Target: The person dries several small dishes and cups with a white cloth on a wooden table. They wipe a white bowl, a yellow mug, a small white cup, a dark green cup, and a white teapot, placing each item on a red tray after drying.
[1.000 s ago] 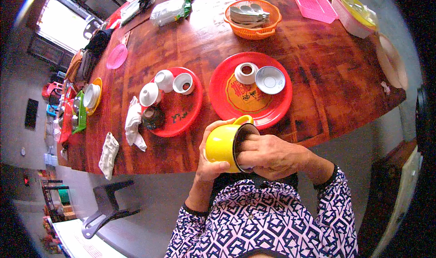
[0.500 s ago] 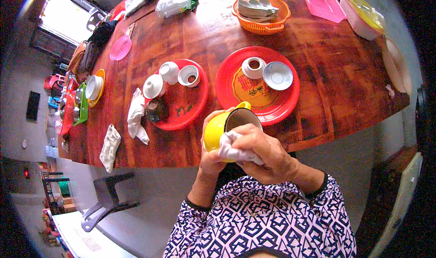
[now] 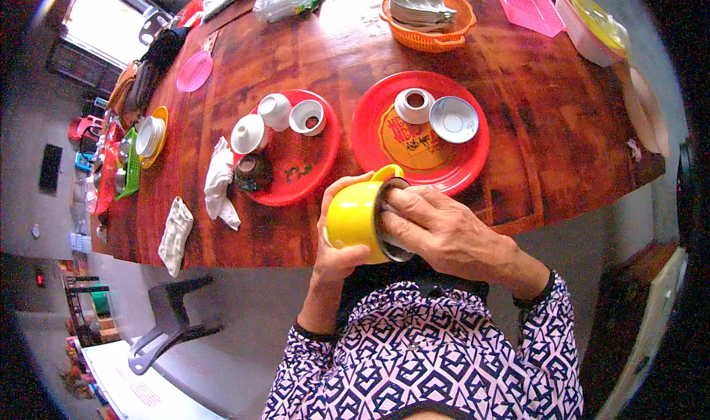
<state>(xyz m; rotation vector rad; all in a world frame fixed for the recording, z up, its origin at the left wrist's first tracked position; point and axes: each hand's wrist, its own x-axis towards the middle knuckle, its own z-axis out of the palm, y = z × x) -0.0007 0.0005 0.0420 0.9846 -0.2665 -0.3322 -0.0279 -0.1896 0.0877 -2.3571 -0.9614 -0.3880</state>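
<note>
A yellow mug (image 3: 350, 216) with a dark rim is tilted on its side in my left hand (image 3: 333, 259), its handle uppermost and its mouth toward the right. My left fingers and thumb wrap round its outer wall. Into the mouth reach the fingers of my right hand (image 3: 455, 231), bent and pressed together. The white cloth they held a moment ago is now almost wholly hidden inside the mug. Just beyond my hands, a red round tray (image 3: 462, 170) bears a small white cup (image 3: 414, 105) and a white bowl (image 3: 453, 119).
Left of it, another red tray (image 3: 310, 161) holds several white cups and a dark lump (image 3: 253, 173). White cloths (image 3: 220, 187) lie beside that tray. Farther back on the wooden table stand an orange basket (image 3: 436, 39) of spoons and a pink basket (image 3: 529, 5).
My right hand has pushed its fingers and the white cloth from the mug's rim down into its mouth. My left hand has turned the mug's mouth more to the right.
</note>
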